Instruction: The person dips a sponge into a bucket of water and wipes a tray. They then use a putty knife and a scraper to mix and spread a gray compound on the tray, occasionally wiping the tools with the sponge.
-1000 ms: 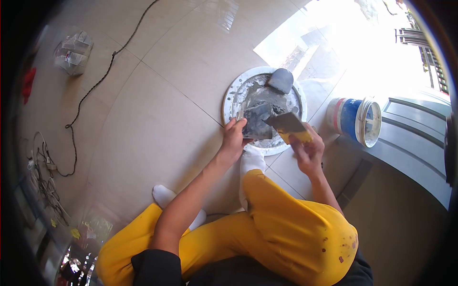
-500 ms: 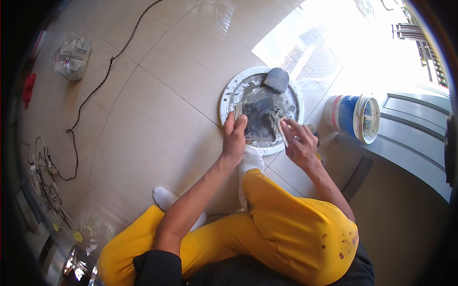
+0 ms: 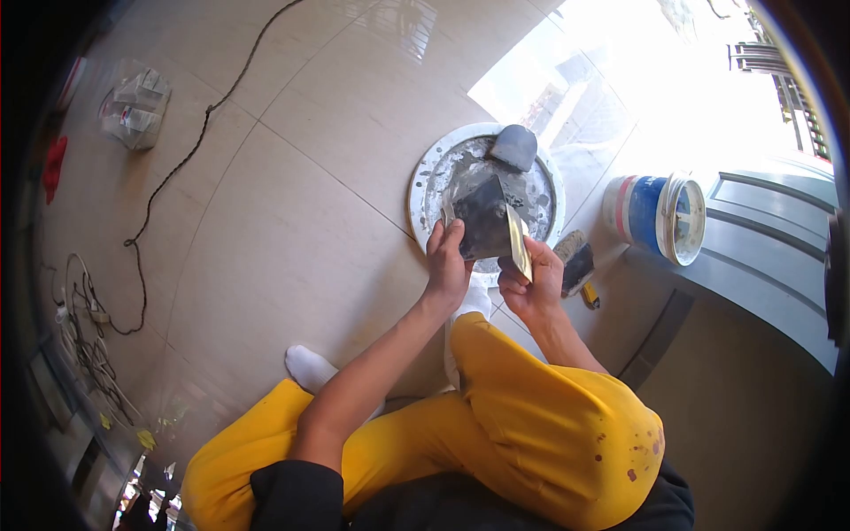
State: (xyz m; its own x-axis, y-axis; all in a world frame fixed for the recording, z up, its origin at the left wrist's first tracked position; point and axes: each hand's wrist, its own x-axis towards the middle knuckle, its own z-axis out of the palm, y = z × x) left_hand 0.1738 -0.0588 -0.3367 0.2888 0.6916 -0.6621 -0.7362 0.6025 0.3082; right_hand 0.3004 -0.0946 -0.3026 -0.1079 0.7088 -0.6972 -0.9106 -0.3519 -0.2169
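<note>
My left hand (image 3: 448,257) is closed on the left edge of a dark, square flat plate (image 3: 482,217), thumb on top. In my right hand (image 3: 534,279) is a thin flat scraper (image 3: 519,245) with a yellowish shine, pinched between thumb and fingers. It stands on edge against or very close to the plate's right side; contact cannot be made out. Both are held over a round white tray (image 3: 423,181) smeared with grey paste. A dark block with a rounded end (image 3: 514,148) rests on the tray's far rim.
Right of the tray lie a dark, pale-ended object (image 3: 577,258) and a small yellow-and-black tool (image 3: 591,296). A blue-and-white bucket (image 3: 651,217) lies on its side. At left are a plastic bag (image 3: 137,106), a dark cord (image 3: 181,164) and tangled cables (image 3: 93,341).
The scraper has turned and come lower, its face now shining yellow. The dark plate is tilted differently, and the grey paste seen along its right side no longer shows. My right hand moved toward me.
</note>
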